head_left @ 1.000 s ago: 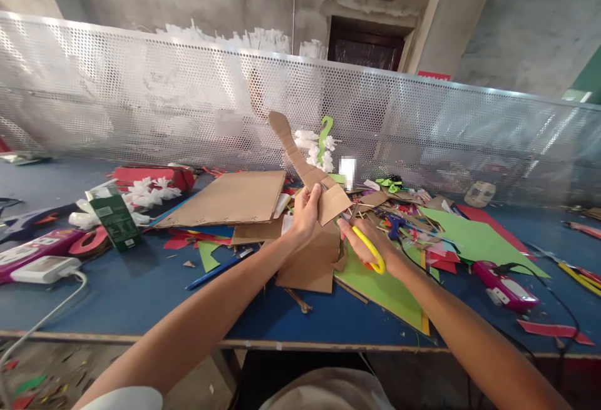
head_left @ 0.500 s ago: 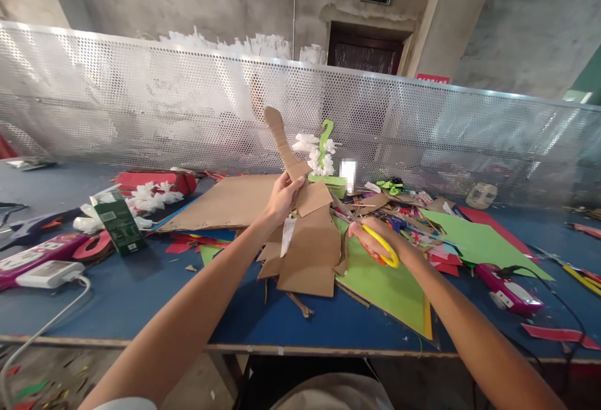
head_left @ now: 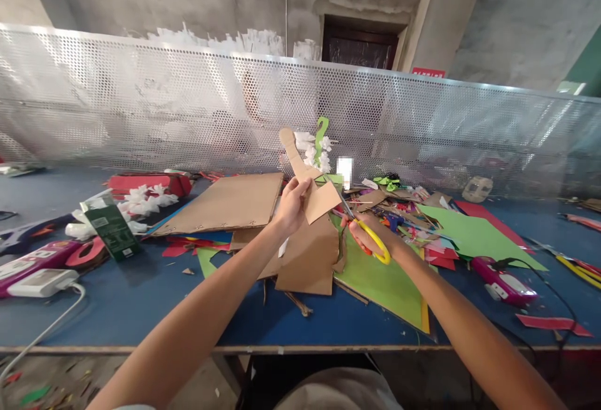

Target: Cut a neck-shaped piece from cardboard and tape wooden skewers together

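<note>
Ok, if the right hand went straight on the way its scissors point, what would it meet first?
Probably the cardboard piece in the left hand, at its edge near the scissors; exact depth is unclear.

Left hand (head_left: 292, 206): bare.
Right hand (head_left: 369, 235): bare, fingers partly hidden.
Forearms (head_left: 211, 294): uncovered.
Left sleeve (head_left: 135, 407): pale, only its edge visible.
Garment (head_left: 338, 391): greyish beige, creased, rounded in outline.
</note>
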`<state>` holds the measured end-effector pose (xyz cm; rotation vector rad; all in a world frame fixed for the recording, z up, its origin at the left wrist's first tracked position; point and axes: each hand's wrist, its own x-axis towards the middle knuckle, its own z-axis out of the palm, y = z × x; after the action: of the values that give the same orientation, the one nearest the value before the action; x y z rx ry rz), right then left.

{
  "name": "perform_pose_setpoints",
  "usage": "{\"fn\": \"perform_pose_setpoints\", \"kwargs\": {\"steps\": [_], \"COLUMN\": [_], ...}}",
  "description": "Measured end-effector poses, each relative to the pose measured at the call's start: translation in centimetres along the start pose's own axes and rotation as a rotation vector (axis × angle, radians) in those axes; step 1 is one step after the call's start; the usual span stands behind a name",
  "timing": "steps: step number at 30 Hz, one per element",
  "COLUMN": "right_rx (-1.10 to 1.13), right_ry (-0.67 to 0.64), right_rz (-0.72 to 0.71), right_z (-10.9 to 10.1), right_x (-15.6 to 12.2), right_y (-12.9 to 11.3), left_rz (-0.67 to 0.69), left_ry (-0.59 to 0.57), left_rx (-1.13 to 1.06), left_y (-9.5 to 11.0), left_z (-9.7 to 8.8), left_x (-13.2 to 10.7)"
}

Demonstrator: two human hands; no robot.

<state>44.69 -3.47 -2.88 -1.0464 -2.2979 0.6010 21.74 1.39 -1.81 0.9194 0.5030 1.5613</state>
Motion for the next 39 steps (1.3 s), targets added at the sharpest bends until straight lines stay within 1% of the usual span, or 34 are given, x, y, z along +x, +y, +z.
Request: {"fn": "perform_pose_setpoints", "kwargs": {"steps": [3,5,7,11,15,17,20,25,29,34,39], "right_rx": [0.037,0.057,0.072,0.052,0.021,-0.060,-0.164,-0.184,-0.207,-0.157,-0.048], "right_ry": [-0.016,-0.029,-0.037,-0.036,-0.090,-0.091,-0.036,0.018,0.008,0.009,-0.040], "right_rz": [0.037,0.075,0.110,0.108,0.137,0.155,0.153,0.103,0.104,0.128,0.211], "right_z": [0.3,0.5,0.6,0.4,0.1,0.1,0.3,0.6,0.7,0.7,0.8], "right_x": [-0.1,0.0,0.0,0.1,0.1,0.2,0.3,0.4,0.3,0.4,0.3], "right_y": [-0.5,-0.6,-0.6,-0.5,-0.8,-1.0,-1.4,-1.7,-1.7,-1.6,-1.5], "left_rz": [0.010,0.005,0.001,0.007,-0.007,-0.020,-0.043,-0.040,-0.028,-0.008,-0.006], "left_ry": [-0.043,-0.082,-0.092,-0.111,-0.135,-0.133,-0.107,-0.106,-0.095,-0.080,-0.082], "left_rx": [-0.003,0.029,0.069,0.110,0.120,0.125,0.130,0.124,0.124,0.130,0.116], "left_y": [-0.3,-0.4,-0.6,-0.8,-0.9,-0.9,-1.0,-1.3,-1.4,-1.4,-1.5], "left_z": [0.1,0.2,0.3,-0.3,-0.8,-0.7,-0.4,-0.2,-0.2,-0.1,-0.2], "left_x": [-0.1,-0.3,-0.3,0.0,0.2,0.1,-0.2,-0.3,-0.3,-0.3,-0.2]}}
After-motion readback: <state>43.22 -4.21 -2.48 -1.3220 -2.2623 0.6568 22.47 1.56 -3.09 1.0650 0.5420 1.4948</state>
